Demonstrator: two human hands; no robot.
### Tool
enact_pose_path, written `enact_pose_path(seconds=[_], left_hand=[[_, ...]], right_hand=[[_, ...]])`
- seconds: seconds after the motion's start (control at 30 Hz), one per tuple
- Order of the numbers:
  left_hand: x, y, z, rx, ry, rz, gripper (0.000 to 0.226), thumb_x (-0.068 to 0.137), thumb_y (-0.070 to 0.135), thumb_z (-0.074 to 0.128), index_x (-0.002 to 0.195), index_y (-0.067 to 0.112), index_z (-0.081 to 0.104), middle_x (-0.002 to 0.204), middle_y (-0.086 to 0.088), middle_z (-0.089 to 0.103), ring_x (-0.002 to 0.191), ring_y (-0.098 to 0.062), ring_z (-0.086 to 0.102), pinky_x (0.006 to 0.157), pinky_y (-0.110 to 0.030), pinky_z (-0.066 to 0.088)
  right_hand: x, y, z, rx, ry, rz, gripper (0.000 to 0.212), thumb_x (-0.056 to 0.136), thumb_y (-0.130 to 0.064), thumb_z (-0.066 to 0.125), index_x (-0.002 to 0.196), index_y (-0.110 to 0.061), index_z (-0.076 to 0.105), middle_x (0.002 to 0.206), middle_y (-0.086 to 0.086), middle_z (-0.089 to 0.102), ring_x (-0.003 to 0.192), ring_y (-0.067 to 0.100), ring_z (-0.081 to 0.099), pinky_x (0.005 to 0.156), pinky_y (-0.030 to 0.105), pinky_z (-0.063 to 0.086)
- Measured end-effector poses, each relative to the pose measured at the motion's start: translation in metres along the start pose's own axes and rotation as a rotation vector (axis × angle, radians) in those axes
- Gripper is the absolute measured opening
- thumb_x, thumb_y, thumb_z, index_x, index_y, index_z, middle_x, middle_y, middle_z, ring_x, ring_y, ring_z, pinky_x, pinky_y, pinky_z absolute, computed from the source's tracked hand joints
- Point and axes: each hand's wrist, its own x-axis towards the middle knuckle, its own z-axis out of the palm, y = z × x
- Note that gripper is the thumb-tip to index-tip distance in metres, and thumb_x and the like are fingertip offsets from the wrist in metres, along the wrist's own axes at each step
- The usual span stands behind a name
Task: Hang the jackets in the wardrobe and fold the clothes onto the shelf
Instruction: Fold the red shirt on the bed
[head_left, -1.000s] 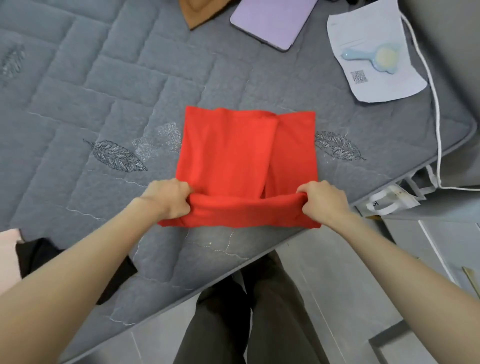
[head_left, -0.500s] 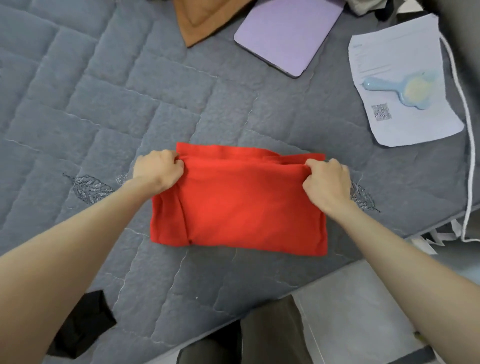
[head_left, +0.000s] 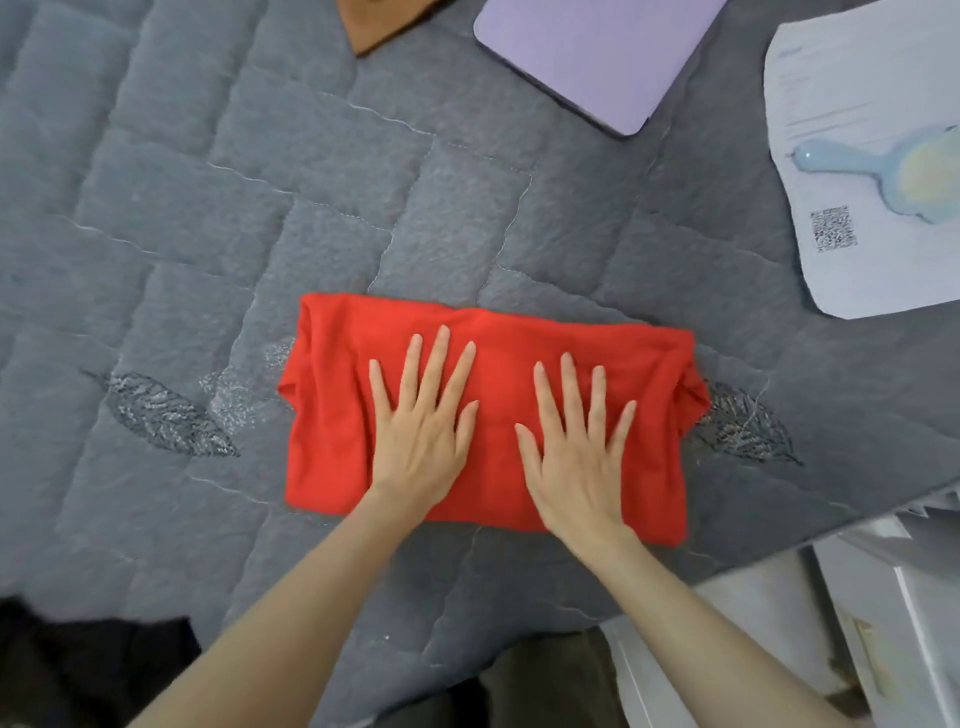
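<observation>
BEDROOM: A person folding laundry presses one red garment (head_left: 332, 426) flat on a grey quilted bedcover (head_left: 208, 208), seen from a head-worn camera looking down.

In the bottom left corner, one black piece of cloth (head_left: 93, 670) lies at the bed's edge, partly cut off by the frame. Higher up, the left leaf (head_left: 166, 415), one of two embroidered on the cover, sits near the garment's left edge. At the top edge, one brown item (head_left: 384, 21) pokes into view (too little shows to say what it is).

The garment, folded into a wide rectangle, lies in the middle of the cover, near the bed's front edge. Two hands rest on top of it, side by side and apart. The left hand (head_left: 423, 431) lies palm down with all five fingers straight and spread. The right hand (head_left: 576, 447) lies the same way just beside it. Neither hand grasps the fabric; both are released and flat against it.

Up and to the right lies one lilac tablet-like slab (head_left: 597, 52). The right leaf (head_left: 743, 428) shows just beside the garment's right edge. At the far right, one white sheet of paper (head_left: 857, 280) bears one QR code (head_left: 834, 228), and one pale blue handled object (head_left: 883, 169) lies on top of the sheet.
</observation>
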Motion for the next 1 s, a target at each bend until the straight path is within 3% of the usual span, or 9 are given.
enact_pose_path(seconds=[0.23, 0.3, 0.4, 0.47, 0.53, 0.6, 0.67, 0.77, 1.0], left_hand=[[0.008, -0.015, -0.006, 0.025, -0.019, -0.052, 0.061, 0.096, 0.045, 0.026, 0.153, 0.024, 0.015, 0.16, -0.005, 0.013, 0.147, -0.033, 0.007, 0.109, -0.066, -0.004], [0.016, -0.01, -0.019, -0.01, 0.043, 0.028, 0.058, 0.097, 0.037, 0.034, 0.151, 0.015, 0.025, 0.155, -0.01, 0.027, 0.144, -0.033, 0.02, 0.111, -0.064, 0.001], [0.042, -0.004, -0.037, -0.12, 0.026, 0.191, 0.059, 0.1, 0.037, 0.04, 0.151, 0.016, 0.021, 0.153, -0.003, 0.032, 0.144, -0.023, 0.023, 0.115, -0.057, 0.0], [0.06, 0.001, -0.041, -0.139, -0.063, 0.23, 0.061, 0.1, 0.044, 0.037, 0.151, 0.018, 0.019, 0.151, -0.001, 0.034, 0.142, -0.019, 0.027, 0.115, -0.056, -0.005], [0.075, 0.004, -0.043, -0.124, -0.126, 0.223, 0.063, 0.097, 0.051, 0.037, 0.148, 0.016, 0.026, 0.144, -0.004, 0.038, 0.137, -0.021, 0.033, 0.116, -0.052, 0.001], [0.086, 0.004, -0.045, -0.112, -0.131, 0.222, 0.062, 0.094, 0.055, 0.041, 0.142, 0.016, 0.036, 0.135, -0.007, 0.044, 0.128, -0.026, 0.039, 0.112, -0.045, 0.017], [0.093, 0.005, -0.046, -0.117, -0.129, 0.218, 0.06, 0.092, 0.058, 0.043, 0.134, 0.015, 0.044, 0.13, -0.009, 0.05, 0.123, -0.029, 0.044, 0.104, -0.043, 0.027], [0.098, 0.008, -0.046, -0.087, -0.142, 0.195, 0.059, 0.091, 0.061, 0.043, 0.124, 0.012, 0.049, 0.125, -0.012, 0.059, 0.118, -0.032, 0.051, 0.099, -0.044, 0.032], [0.084, 0.001, -0.066, -0.205, -0.218, 0.112, 0.044, 0.097, 0.044, 0.046, 0.107, 0.004, 0.059, 0.116, -0.022, 0.062, 0.111, -0.039, 0.055, 0.091, -0.04, 0.039]], right_hand=[[0.001, 0.031, 0.0, 0.089, -0.007, 0.083, 0.059, 0.098, -0.044, 0.041, 0.15, -0.042, 0.013, 0.162, 0.001, -0.004, 0.147, 0.035, -0.009, 0.119, 0.045, -0.002], [-0.008, 0.018, -0.007, 0.224, 0.079, 0.109, 0.053, 0.096, -0.031, 0.051, 0.147, -0.03, 0.036, 0.159, 0.007, 0.018, 0.145, 0.035, 0.012, 0.119, 0.044, 0.01], [-0.034, -0.003, -0.017, 0.454, 0.306, 0.179, 0.019, 0.091, -0.023, 0.061, 0.109, -0.016, 0.061, 0.115, 0.002, 0.057, 0.108, 0.023, 0.048, 0.096, 0.035, 0.039], [-0.057, -0.022, -0.02, 0.789, 0.303, 0.413, 0.009, 0.093, -0.029, 0.059, 0.091, -0.02, 0.057, 0.091, -0.008, 0.059, 0.088, 0.012, 0.054, 0.078, 0.027, 0.043], [-0.074, -0.044, -0.016, 1.123, 0.231, 0.818, 0.016, 0.093, -0.035, 0.058, 0.087, -0.02, 0.055, 0.08, -0.007, 0.061, 0.077, 0.011, 0.06, 0.07, 0.025, 0.044], [-0.083, -0.059, -0.007, 1.503, 0.097, 1.218, 0.022, 0.094, -0.035, 0.059, 0.095, -0.013, 0.056, 0.082, 0.001, 0.062, 0.073, 0.016, 0.06, 0.068, 0.029, 0.049], [-0.087, -0.072, 0.002, 1.918, -0.091, 1.38, 0.03, 0.092, -0.035, 0.061, 0.107, -0.01, 0.054, 0.094, 0.005, 0.062, 0.086, 0.021, 0.06, 0.072, 0.032, 0.052], [-0.082, -0.083, 0.011, 2.16, -0.211, 1.29, 0.038, 0.088, -0.039, 0.065, 0.118, -0.017, 0.053, 0.11, 0.003, 0.059, 0.107, 0.023, 0.055, 0.084, 0.034, 0.047], [-0.075, -0.088, 0.01, 2.139, -0.121, 1.204, 0.028, 0.099, -0.027, 0.051, 0.126, -0.022, 0.048, 0.133, 0.0, 0.055, 0.119, 0.016, 0.051, 0.103, 0.035, 0.031]])
